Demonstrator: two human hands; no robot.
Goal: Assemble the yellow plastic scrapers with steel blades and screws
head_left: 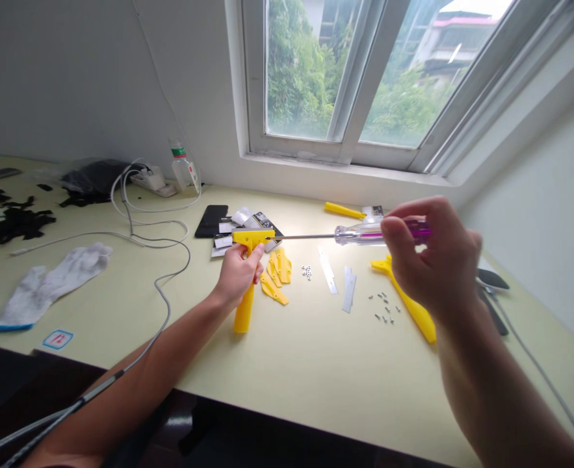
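Note:
My left hand (pixel 238 274) is closed around a yellow plastic scraper (pixel 244 313), its handle pointing down and its head on top with a thin grey edge. In my right hand (pixel 433 260) is a screwdriver (pixel 359 234) with a clear and purple handle. Its shaft runs level to the left, and the tip meets a screw hole in the scraper's head. Just right of the scraper lie several yellow plastic cover pieces (pixel 281 268). Beyond them are small nuts (pixel 307 272), flat metal blades (pixel 349 290) and scattered screws (pixel 385 308).
Another yellow scraper handle (pixel 416 315) lies under my right hand; a further yellow handle (pixel 344 210) is near the window. Packets and a black phone (pixel 210 221) sit behind my left hand. A grey cable (pixel 167 305) crosses my left forearm. White gloves (pixel 47 286) and a bottle (pixel 183 172) stand left.

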